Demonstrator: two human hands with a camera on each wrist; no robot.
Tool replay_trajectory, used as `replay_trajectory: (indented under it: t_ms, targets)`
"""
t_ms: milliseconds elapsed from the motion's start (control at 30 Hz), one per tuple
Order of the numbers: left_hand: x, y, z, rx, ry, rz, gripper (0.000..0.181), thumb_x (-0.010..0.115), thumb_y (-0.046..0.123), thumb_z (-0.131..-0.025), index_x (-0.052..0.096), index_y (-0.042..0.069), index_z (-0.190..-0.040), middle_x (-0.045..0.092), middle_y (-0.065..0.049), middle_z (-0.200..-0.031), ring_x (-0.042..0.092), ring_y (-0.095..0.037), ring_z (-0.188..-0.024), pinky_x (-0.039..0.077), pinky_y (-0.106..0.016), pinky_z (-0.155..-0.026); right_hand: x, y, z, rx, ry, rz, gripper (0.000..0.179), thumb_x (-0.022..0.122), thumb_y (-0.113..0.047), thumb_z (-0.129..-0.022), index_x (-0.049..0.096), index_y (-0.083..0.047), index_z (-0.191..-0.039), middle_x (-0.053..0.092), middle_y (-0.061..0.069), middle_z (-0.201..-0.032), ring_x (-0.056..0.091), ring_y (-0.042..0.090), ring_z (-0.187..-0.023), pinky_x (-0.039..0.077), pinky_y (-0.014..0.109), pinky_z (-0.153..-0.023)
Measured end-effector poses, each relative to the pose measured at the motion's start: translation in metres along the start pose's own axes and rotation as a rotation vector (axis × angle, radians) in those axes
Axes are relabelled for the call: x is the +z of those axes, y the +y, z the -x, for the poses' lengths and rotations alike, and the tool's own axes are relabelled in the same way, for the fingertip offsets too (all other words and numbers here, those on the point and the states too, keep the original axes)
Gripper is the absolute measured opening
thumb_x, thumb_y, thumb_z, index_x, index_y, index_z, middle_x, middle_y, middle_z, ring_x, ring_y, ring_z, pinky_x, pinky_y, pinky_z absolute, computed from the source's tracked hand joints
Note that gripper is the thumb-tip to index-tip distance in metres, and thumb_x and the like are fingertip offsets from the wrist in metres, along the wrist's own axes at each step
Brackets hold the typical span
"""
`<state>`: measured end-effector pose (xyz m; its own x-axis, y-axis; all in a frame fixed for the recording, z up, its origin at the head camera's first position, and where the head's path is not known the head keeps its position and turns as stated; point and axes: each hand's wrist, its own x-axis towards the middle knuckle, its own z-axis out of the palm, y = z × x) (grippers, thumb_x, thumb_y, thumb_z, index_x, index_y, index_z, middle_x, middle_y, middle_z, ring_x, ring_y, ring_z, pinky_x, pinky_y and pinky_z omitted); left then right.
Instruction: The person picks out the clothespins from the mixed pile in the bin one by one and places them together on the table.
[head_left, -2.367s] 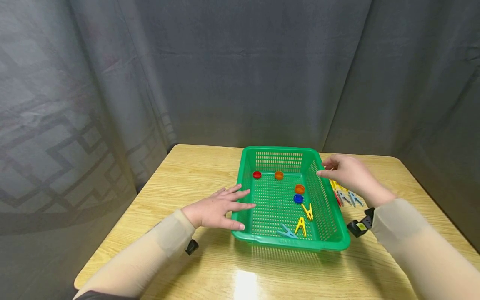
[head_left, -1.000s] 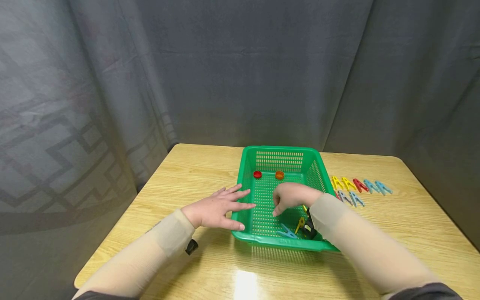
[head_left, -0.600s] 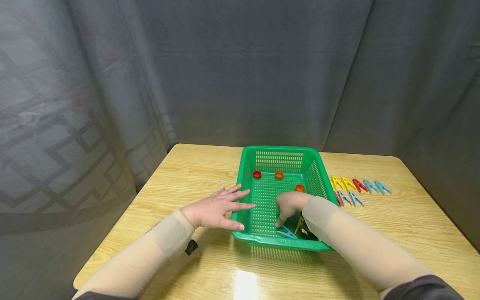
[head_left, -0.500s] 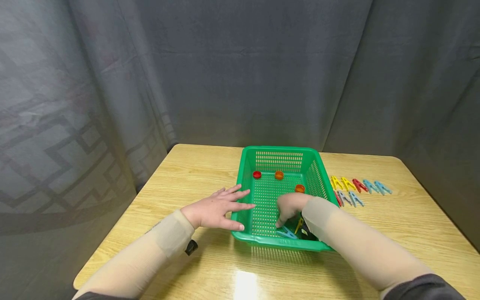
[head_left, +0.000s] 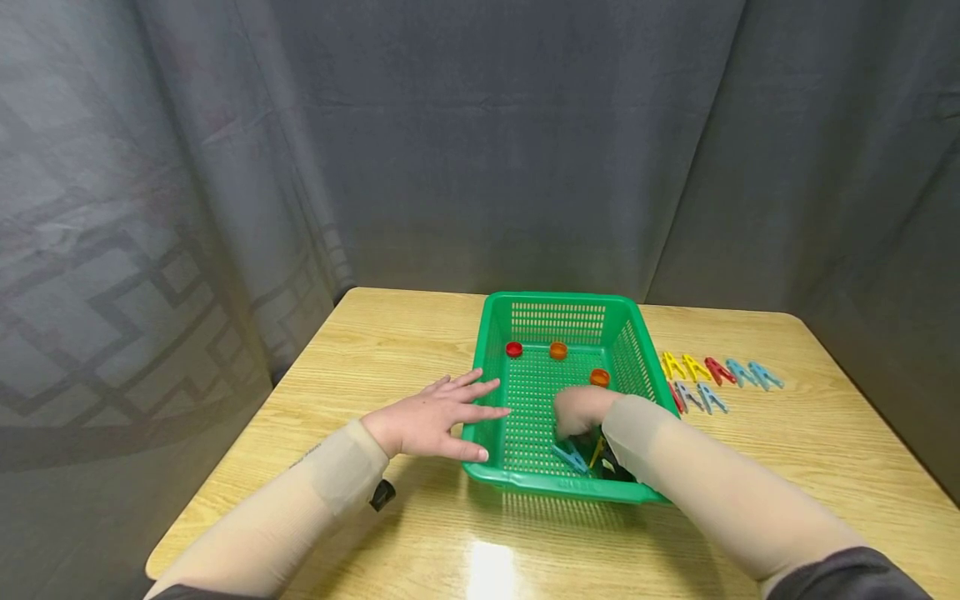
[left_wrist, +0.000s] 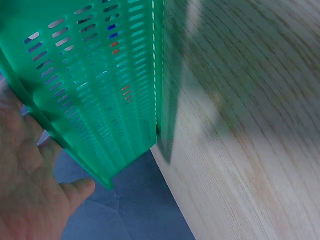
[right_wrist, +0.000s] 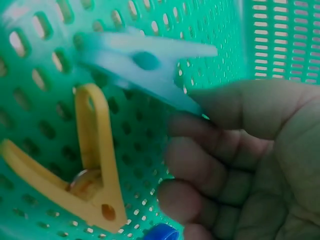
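A green plastic basket (head_left: 555, 483) stands on the table, and a light blue clothespin (right_wrist: 125, 62) lies in its near part. My right hand (head_left: 581, 408) reaches down into the basket, thumb and index finger pinching one leg of that clothespin; its other fingers are curled. Beside it in the right wrist view is a yellow clothespin (right_wrist: 111, 185), with a blue cap-like ring (right_wrist: 162, 232) partly seen below. My left hand (head_left: 438, 417) lies with spread fingers over the basket's left rim. A second yellow clothespin is hidden behind the right wrist.
A red cap (head_left: 513, 349), an orange cap (head_left: 558, 351) and another orange cap (head_left: 599, 377) sit on the basket floor. Right of the basket, several clothespins lie in two rows, among them a yellow clothespin (head_left: 697, 367) and a red clothespin (head_left: 720, 371). Grey curtains (head_left: 487, 167) surround the table.
My right hand has come from the basket's right rim down into its near part and taken hold of the blue clothespin, which has turned slightly. The left hand has stayed put.
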<state>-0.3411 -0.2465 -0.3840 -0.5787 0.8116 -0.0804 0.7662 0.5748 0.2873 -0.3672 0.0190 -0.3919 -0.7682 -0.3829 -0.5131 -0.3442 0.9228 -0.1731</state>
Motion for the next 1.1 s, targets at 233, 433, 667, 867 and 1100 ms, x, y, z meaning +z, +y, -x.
replay_trajectory:
  t_ms: [233,433,667,867,1100]
  targets:
    - [-0.0007,0.0004,0.0008,-0.003,-0.003,-0.008,0.067,0.048,0.067,-0.089,0.035,0.039,-0.148,0.008,0.009,-0.161,-0.006,-0.016,-0.147,0.007,-0.054,-0.114,-0.0045,0.0013,-0.0028,-0.065,0.176,-0.087,0.022,0.057,0.008,-0.082,0.06,-0.011,-0.071,0.051,-0.002,-0.067,0.044,0.015,-0.058,0.038,0.028,-0.054]
    - [-0.0014,0.0005,0.0007,0.005,0.003,-0.006,0.067,0.049,0.066,-0.089,0.035,0.038,-0.149,0.009,0.007,-0.161,-0.005,-0.016,-0.147,0.007,-0.054,-0.115,-0.0043,0.0019,-0.0007,-0.223,0.113,-0.037,0.049,0.051,0.026,-0.072,0.069,-0.018,-0.08,0.059,0.001,-0.101,0.054,0.023,-0.091,0.047,0.031,-0.066]
    - [-0.0013,0.0006,0.0018,0.014,0.012,0.003,0.067,0.049,0.065,-0.089,0.035,0.038,-0.148,0.012,0.003,-0.161,-0.003,-0.019,-0.147,0.008,-0.055,-0.114,-0.0042,0.0005,0.0015,-0.28,0.057,-0.006,0.047,0.054,0.026,-0.069,0.072,-0.017,-0.075,0.058,-0.006,-0.09,0.05,0.016,-0.08,0.044,0.027,-0.061]
    - [-0.0016,0.0012,0.0023,0.008,0.013,0.009,0.066,0.049,0.065,-0.089,0.035,0.038,-0.148,0.009,0.008,-0.161,-0.003,-0.018,-0.147,0.008,-0.054,-0.114,-0.0044,0.0008,0.0023,-0.259,0.058,-0.007,0.045,0.052,0.026,-0.071,0.07,-0.015,-0.075,0.06,-0.007,-0.083,0.051,0.014,-0.075,0.047,0.03,-0.066]
    - [-0.0017,0.0008,0.0021,0.0,0.001,0.015,0.067,0.049,0.066,-0.089,0.035,0.038,-0.148,0.007,0.01,-0.16,-0.005,-0.016,-0.147,0.006,-0.052,-0.115,-0.0026,0.0038,0.0019,-0.193,0.115,0.01,0.027,0.066,0.015,-0.076,0.069,-0.01,-0.086,0.062,-0.001,-0.086,0.052,0.017,-0.075,0.049,0.033,-0.068]
